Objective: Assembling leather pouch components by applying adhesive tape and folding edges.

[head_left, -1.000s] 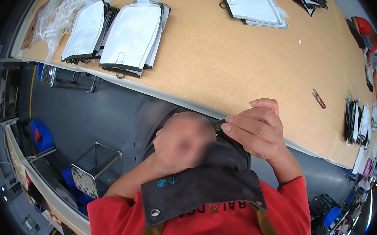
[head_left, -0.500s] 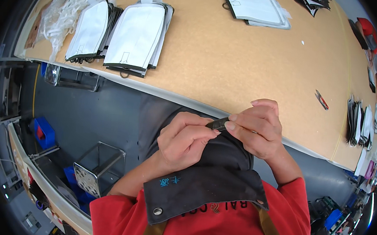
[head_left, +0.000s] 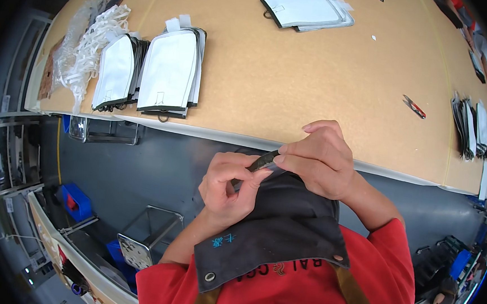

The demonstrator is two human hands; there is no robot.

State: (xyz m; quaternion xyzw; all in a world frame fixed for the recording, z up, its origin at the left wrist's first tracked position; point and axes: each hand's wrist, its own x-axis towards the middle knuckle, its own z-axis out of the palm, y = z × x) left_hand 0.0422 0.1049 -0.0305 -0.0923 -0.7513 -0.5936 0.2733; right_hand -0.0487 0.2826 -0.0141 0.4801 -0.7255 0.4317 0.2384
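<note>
Just off the table's front edge, in front of my apron, both hands meet over a small, dark, narrow strip [head_left: 263, 162]. My left hand [head_left: 227, 186] pinches one end of it between thumb and fingers. At the other end, the thumb and forefinger of my right hand [head_left: 322, 162] press together on it. The strip looks black and slightly shiny; fingers cover much of it, so its exact kind does not show.
Stacks of white black-edged panels [head_left: 169, 70] lie at the table's left, beside tangled white strips [head_left: 96, 43]. More panels [head_left: 307, 9] lie farther back. Red-handled thread snips [head_left: 414, 107] rest on the right, near upright dark-and-white pieces [head_left: 468, 127]. A metal stool [head_left: 137, 252] stands behind left.
Both hands have shifted slightly left with the strip still between them, and the strip tilts more steeply. The whole view has turned a little, moving the table in the picture.
</note>
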